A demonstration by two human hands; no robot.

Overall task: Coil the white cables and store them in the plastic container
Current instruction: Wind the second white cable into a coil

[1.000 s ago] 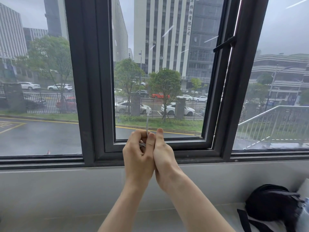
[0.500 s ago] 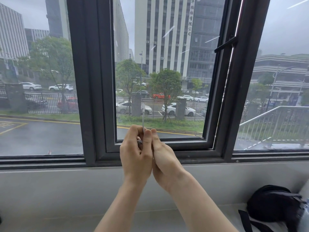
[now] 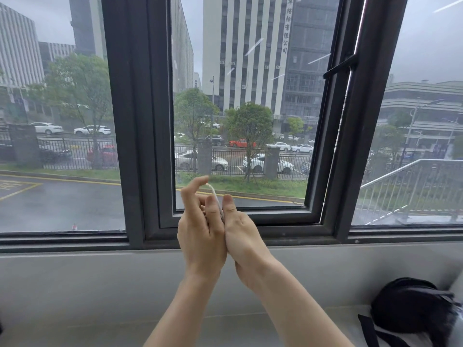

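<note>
At the centre of the frame both hands are raised side by side, touching, in front of the dark window frame [image 3: 135,146]. The left hand [image 3: 200,236] and right hand [image 3: 244,237] pinch a thin white cable [image 3: 215,194] between them; the left forefinger is lifted, the cable's end at its tip. A black bag [image 3: 411,306] lies at lower right

We see flat, grey daylight entering through the window [image 3: 240,101] at twelve o'clock, with overcast sky outside. Pale streaks of reflection cross the glass at one o'clock. Shadows on the sill [image 3: 100,284] are soft. Frame lines bow outward toward three and nine o'clock. The raised fingertips [image 3: 200,180] look slightly blurred.
</note>
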